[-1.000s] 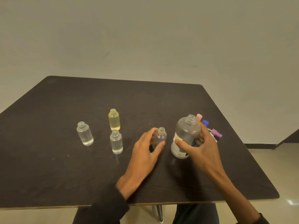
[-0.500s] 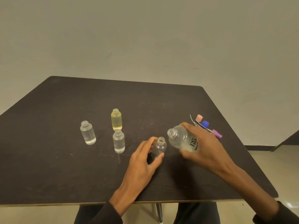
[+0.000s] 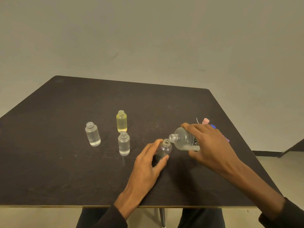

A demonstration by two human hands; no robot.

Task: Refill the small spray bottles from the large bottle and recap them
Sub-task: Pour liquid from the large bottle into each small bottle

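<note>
My right hand [image 3: 209, 143] grips the large frosted bottle [image 3: 183, 139], tipped on its side with its open mouth pointing left, right beside the neck of a small clear bottle [image 3: 165, 148]. My left hand [image 3: 148, 162] wraps its thumb and fingers around that small uncapped bottle, which stands on the dark table [image 3: 65, 170]. Three more small uncapped bottles stand to the left: a yellow one [image 3: 121, 121], a clear one [image 3: 123, 143] just in front of it, and a clear one [image 3: 93, 134] further left.
Loose spray caps lie behind my right hand: a pink one [image 3: 205, 121], a blue one [image 3: 213, 126] and a purple one [image 3: 226, 139], mostly hidden. The table's right edge is close to them. A wall stands beyond the table.
My right hand lifted the large bottle off the table and tipped it over toward the small bottle. Its mouth has moved closer to the small bottle's neck. My left hand kept its hold.
</note>
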